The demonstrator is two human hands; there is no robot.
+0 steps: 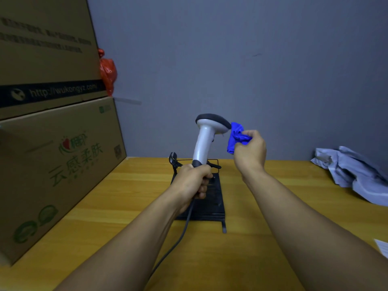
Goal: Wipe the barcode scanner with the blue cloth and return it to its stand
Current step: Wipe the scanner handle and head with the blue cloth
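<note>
My left hand [194,181] grips the lower handle of the white barcode scanner [206,137] and holds it upright above the table, its dark head pointing right. A dark cable [182,232] hangs from the handle toward me. The bunched blue cloth [236,137] is pinched in my right hand [249,152] and touches the front of the scanner's head. Beneath and behind my left hand lies the black stand [214,200], flat base on the wooden table, its holder arm [174,159] at the far end holding nothing.
Two large stacked cardboard boxes [54,156] fill the left side. A red plastic bag [108,72] hangs behind them. A crumpled grey packing bag [357,175] lies at the right of the wooden table [126,198]. A grey wall closes the back. A white paper corner [382,246] shows at far right.
</note>
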